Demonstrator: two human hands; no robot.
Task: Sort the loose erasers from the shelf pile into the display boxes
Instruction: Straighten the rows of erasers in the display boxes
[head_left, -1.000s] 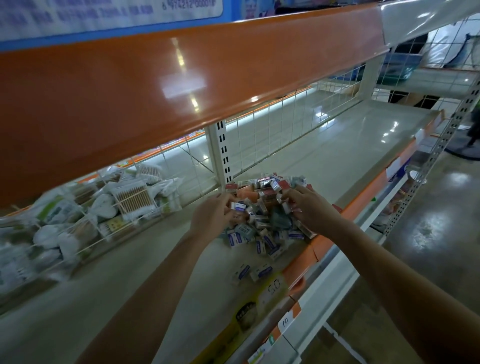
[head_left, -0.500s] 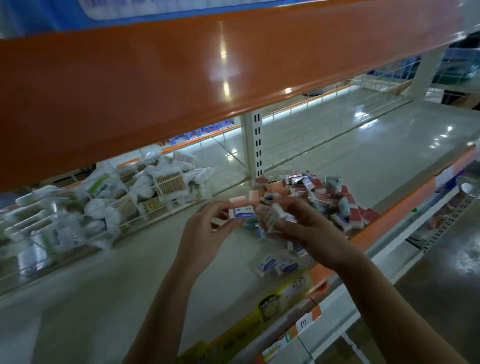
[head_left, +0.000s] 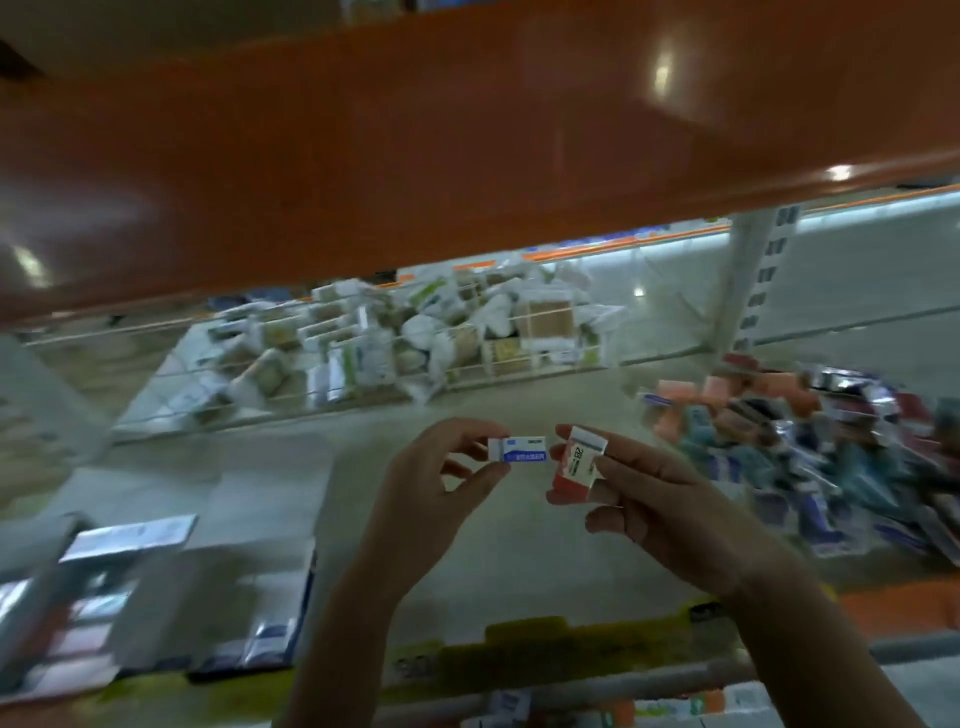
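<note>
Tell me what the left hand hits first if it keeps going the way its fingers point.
The left hand points right, so its white-and-blue eraser would probably meet the orange eraser in the right hand; depth is unclear.

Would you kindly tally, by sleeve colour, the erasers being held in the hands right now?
Blue-and-white sleeve eraser, pinched by the left hand: 1
Orange eraser with white sleeve, pinched by the right hand: 1
Total held: 2
</note>
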